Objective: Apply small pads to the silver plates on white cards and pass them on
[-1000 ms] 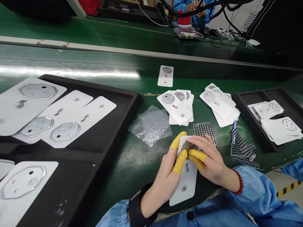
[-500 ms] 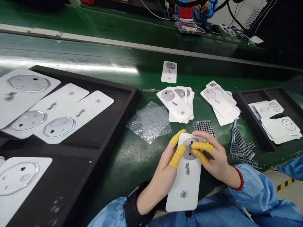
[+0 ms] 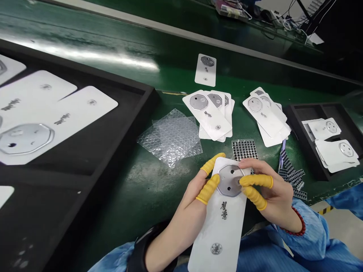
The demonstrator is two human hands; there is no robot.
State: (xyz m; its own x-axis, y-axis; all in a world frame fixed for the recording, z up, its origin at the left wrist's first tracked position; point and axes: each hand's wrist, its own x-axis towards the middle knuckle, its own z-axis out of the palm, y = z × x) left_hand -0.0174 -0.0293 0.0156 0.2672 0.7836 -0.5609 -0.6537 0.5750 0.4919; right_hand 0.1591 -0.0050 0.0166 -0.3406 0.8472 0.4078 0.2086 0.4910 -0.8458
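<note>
As the left hand (image 3: pixel 190 196) and right hand (image 3: pixel 272 192) close their grip on a long white rectangular card (image 3: pixel 219 230), yellow rubber finger cots (image 3: pixel 208 189) press around its octagonal silver metal plate (image 3: pixel 230 180), held over a green counter (image 3: pixel 159 185) just below a black dotted sheet (image 3: pixel 244 150).

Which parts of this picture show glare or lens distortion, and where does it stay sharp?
Head view: a bright glare streak runs along the green workbench; the wide lens bows the bench edges and stretches the near white card; its octagonal metal plate stays sharp, without visible blur.
</note>
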